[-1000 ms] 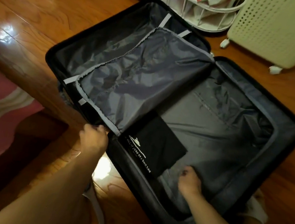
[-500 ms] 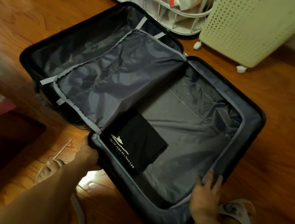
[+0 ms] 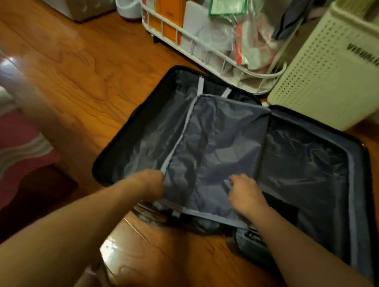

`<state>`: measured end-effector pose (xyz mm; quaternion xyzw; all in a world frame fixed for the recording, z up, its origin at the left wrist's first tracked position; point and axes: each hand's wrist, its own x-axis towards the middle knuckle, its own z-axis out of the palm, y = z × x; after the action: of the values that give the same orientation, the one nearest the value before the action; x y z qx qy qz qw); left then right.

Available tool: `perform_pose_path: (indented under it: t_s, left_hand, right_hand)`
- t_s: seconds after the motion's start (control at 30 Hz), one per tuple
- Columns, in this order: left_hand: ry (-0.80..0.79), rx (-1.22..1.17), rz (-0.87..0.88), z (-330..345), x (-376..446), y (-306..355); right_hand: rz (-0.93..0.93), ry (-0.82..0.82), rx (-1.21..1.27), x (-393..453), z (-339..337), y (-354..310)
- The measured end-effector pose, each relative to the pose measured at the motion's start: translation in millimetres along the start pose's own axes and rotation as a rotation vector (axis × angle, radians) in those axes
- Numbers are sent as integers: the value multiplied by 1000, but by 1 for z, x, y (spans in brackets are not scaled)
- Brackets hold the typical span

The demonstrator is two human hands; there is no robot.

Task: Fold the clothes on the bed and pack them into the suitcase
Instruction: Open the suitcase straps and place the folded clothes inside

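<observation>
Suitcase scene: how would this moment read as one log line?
suitcase: open on floor | left hand: grips divider flap edge | right hand: rests on flap | folded black garment: mostly hidden

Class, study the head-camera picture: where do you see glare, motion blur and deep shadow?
Head view: a bright glare patch sits on the wooden floor between the forearms; the left hand is smeared by motion blur, the right hand less so; the suitcase lining is dim, with faint sheen; the bedspread is soft-edged.
</observation>
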<state>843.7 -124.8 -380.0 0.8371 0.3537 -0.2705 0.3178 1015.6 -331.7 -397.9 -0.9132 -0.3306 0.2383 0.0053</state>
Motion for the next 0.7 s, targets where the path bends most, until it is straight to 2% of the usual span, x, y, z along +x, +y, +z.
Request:
perform_pose_path:
  t_s: [0.07,0.17,0.23,0.3,0.37,0.47,0.53,0.63,0.67,0.7]
  left_hand:
    - [136,-1,-53,-46,11,-42]
    - [203,-238,-94,-71,22,-80]
    - [174,-389,-126,-59,37,-88]
    - [53,-338,-130,-34,57,-86]
    - [30,-364,-173,-3,75,-80]
    - [40,-344,-84,37,96,-61]
    - [53,-323,-75,50,115,-54]
    - [31,-342,-44,55,138,-48]
    - [16,-327,-40,54,143,-44]
    - [9,-327,-36,54,149,-39]
  right_hand:
    - [-151,4,-72,17,-8,-44]
    - [-351,-74,-282,48,-2,-88]
    - [-455,-137,-431,70,8,-105]
    - [-564,-124,-582,95,21,-113]
    - [-651,-71,-706,128,35,-114]
    - [-717,-59,-872,177,43,-108]
    - [-588,-126,-934,200,39,-85]
    - [-65,-268,-909,208,27,-9]
    - [70,-324,-905,205,26,15]
    - [126,-361,-915,201,26,30]
